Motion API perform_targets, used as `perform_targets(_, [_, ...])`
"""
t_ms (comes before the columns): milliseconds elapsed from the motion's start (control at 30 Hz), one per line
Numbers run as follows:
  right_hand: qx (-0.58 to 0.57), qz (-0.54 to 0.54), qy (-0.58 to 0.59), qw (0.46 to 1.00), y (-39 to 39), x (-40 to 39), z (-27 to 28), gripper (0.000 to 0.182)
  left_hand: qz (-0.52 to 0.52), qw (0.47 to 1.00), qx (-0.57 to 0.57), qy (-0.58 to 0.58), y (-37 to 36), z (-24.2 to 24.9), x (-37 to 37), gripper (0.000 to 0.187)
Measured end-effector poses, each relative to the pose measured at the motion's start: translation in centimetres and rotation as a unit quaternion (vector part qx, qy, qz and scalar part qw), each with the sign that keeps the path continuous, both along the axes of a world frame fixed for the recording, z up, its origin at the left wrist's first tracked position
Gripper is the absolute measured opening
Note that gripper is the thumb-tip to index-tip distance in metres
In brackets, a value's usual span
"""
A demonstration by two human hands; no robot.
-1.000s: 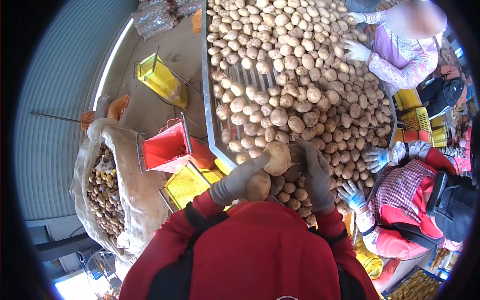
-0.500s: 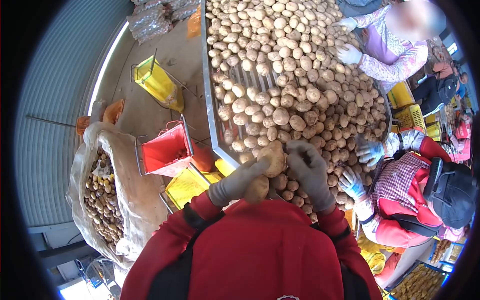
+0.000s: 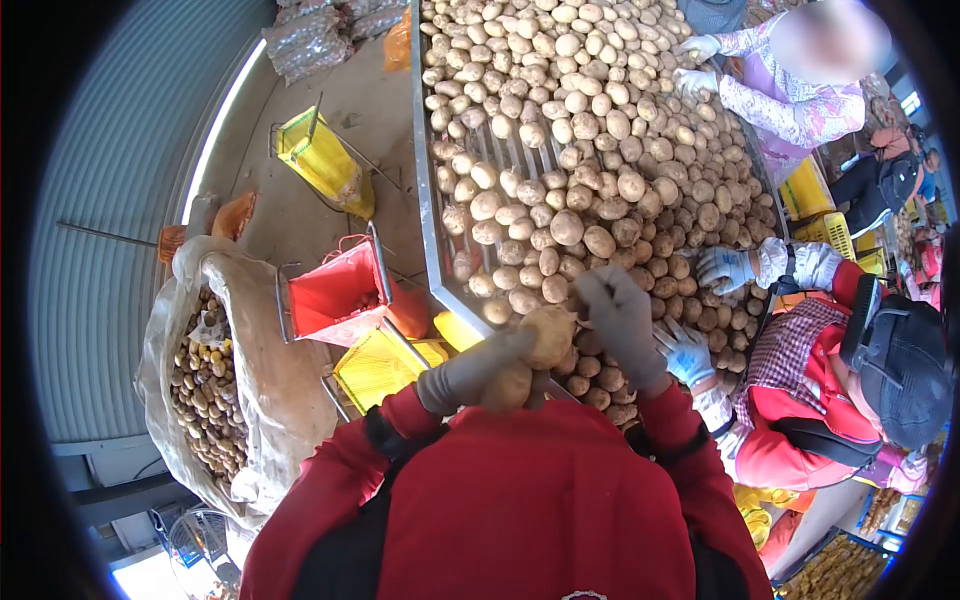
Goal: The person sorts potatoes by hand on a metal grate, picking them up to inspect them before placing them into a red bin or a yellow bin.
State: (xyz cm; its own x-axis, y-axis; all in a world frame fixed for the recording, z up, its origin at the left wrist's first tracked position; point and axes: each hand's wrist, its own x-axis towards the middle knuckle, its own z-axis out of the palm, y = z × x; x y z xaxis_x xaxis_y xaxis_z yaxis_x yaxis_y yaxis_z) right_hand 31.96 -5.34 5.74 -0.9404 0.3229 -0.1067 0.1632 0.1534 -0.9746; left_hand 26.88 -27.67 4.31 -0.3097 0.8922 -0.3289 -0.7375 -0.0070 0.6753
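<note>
My left hand [image 3: 468, 372], in a grey glove, is closed around two potatoes. The larger potato [image 3: 549, 338] sticks out past the fingertips, and another potato [image 3: 508, 386] sits lower, against the palm side. Close to its right is my right hand [image 3: 622, 325], also grey-gloved, over the near edge of the potato heap [image 3: 640, 205]. Its fingers are bent but apart, and I see nothing held in them. The heap lies on a metal-framed sorting table [image 3: 432, 225] with slats showing through at the left.
A red bag in a frame [image 3: 335, 300] and yellow bags [image 3: 385, 372] [image 3: 325, 160] stand left of the table. A large white sack [image 3: 275, 370] holds small potatoes. On the right, a co-worker's gloved hands [image 3: 688, 355] work close to mine; another person's white gloves [image 3: 697, 80] are farther up.
My right hand has lifted slightly up and its fingers have loosened. My left hand keeps its potatoes, shifted a little. The near co-worker's hands have moved over the heap, one closer to me.
</note>
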Motion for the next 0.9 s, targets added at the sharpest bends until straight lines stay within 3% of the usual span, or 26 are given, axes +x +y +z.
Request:
perform_targets(33, [-0.08, -0.033, -0.102, 0.991, 0.3, -0.8, 0.7, 0.01, 0.02, 0.998, 0.013, -0.054, -0.3, 0.1, 0.5, 0.064])
perform_targets(67, [-0.129, -0.07, -0.045, 0.988, 0.1, -0.7, -0.1, 0.021, 0.041, 0.995, 0.024, -0.085, -0.5, -0.6, 0.9, 0.066])
perform_targets(167, [0.112, 0.107, 0.111, 0.982, -4.0, 0.1, 3.0, 0.02, 0.063, 0.989, 0.043, -0.125, -1.4, -3.8, 2.0, 0.069])
perform_targets(200, [0.177, 0.184, 0.163, 0.953, -3.9, 0.2, 0.4, 0.029, 0.053, 0.99, 0.044, -0.125, -1.9, -4.8, 2.3, 0.068])
perform_targets(267, [0.203, 0.184, 0.107, 0.956, -1.6, -0.7, -4.5, 0.032, 0.025, 0.988, 0.069, -0.136, -2.5, -7.4, 3.1, 0.062])
perform_targets(333, [0.046, 0.111, -0.004, 0.993, -2.7, -1.9, -4.3, 0.033, 0.028, 0.985, 0.103, -0.138, -4.8, -9.5, 3.9, 0.055])
perform_targets(367, [-0.118, 0.032, -0.104, 0.987, -4.0, -1.7, -3.0, 0.033, 0.041, 0.984, 0.115, -0.13, -6.3, -10.3, 4.4, 0.053])
perform_targets(400, [-0.108, 0.058, -0.106, 0.987, -3.4, -1.2, -4.1, 0.033, 0.065, 0.984, 0.121, -0.11, -7.9, -10.4, 4.6, 0.053])
perform_targets(467, [-0.107, 0.078, -0.132, 0.982, -1.9, 0.2, -6.9, 0.034, 0.169, 0.954, 0.163, -0.185, -11.5, -15.6, 7.4, 0.052])
perform_targets(500, [-0.11, 0.07, -0.158, 0.979, -1.8, 1.0, -7.7, 0.034, 0.265, 0.911, 0.171, -0.266, -13.3, -15.9, 9.0, 0.049])
perform_targets(567, [-0.071, 0.098, -0.2, 0.972, -1.7, 2.8, -9.2, 0.034, 0.378, 0.861, 0.211, -0.268, -16.9, -16.6, 9.3, 0.051])
perform_targets(633, [-0.031, 0.119, -0.213, 0.969, -2.0, 3.6, -10.5, 0.034, 0.447, 0.841, 0.069, -0.298, -20.8, -20.2, 8.6, 0.061])
perform_targets(700, [-0.006, 0.14, -0.218, 0.966, -2.0, 4.3, -11.4, 0.032, 0.545, 0.825, -0.054, -0.141, -24.2, -26.1, 7.9, 0.069])
perform_targets(767, [0.018, 0.179, -0.206, 0.962, -2.4, 4.7, -11.1, 0.03, 0.551, 0.767, -0.292, -0.149, -26.3, -26.8, 7.4, 0.077])
perform_targets(800, [0.041, 0.189, -0.183, 0.964, -2.6, 4.6, -10.4, 0.03, 0.588, 0.707, -0.361, -0.157, -25.9, -27.5, 6.6, 0.079])
perform_targets(833, [0.071, 0.181, -0.165, 0.967, -2.5, 4.9, -8.9, 0.03, 0.595, 0.709, -0.362, -0.115, -25.7, -26.6, 5.6, 0.078])
perform_targets(867, [0.106, 0.165, -0.154, 0.968, -1.4, 6.0, -11.1, 0.029, 0.538, 0.775, -0.329, -0.041, -26.8, -27.1, 4.9, 0.075])
perform_targets(900, [0.141, 0.146, -0.151, 0.968, -0.1, 7.7, -13.3, 0.029, 0.515, 0.792, -0.319, 0.07, -26.3, -27.5, 3.6, 0.069])
